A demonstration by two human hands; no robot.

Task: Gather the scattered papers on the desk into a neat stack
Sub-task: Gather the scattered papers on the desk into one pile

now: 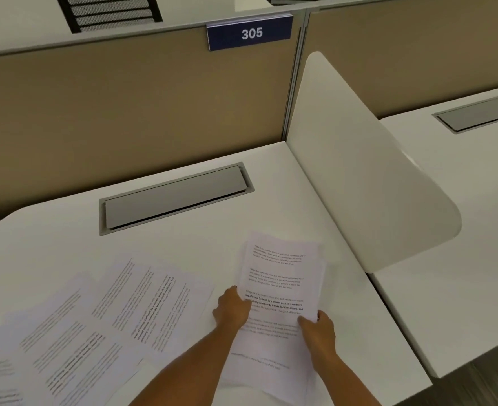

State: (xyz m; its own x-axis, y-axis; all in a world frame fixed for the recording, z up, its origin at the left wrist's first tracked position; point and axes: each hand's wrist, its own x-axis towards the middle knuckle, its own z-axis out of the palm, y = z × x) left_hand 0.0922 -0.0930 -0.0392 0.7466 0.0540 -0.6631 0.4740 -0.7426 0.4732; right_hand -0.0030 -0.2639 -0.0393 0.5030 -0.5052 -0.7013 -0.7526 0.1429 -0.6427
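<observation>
We pinch the small bundle of white printed sheets (280,291) between our left hand (232,310) and right hand (318,332), squaring its edges; loose overlapping printed pages (101,315) lie fanned left of our left hand.

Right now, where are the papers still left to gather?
In the head view, the loose papers lie fanned across the desk's near left, left of the left hand.

I see a white desk (183,244), tan partition (124,112), blue 305 sign (249,33), curved white divider (359,171), grey cable flap (174,197).
</observation>
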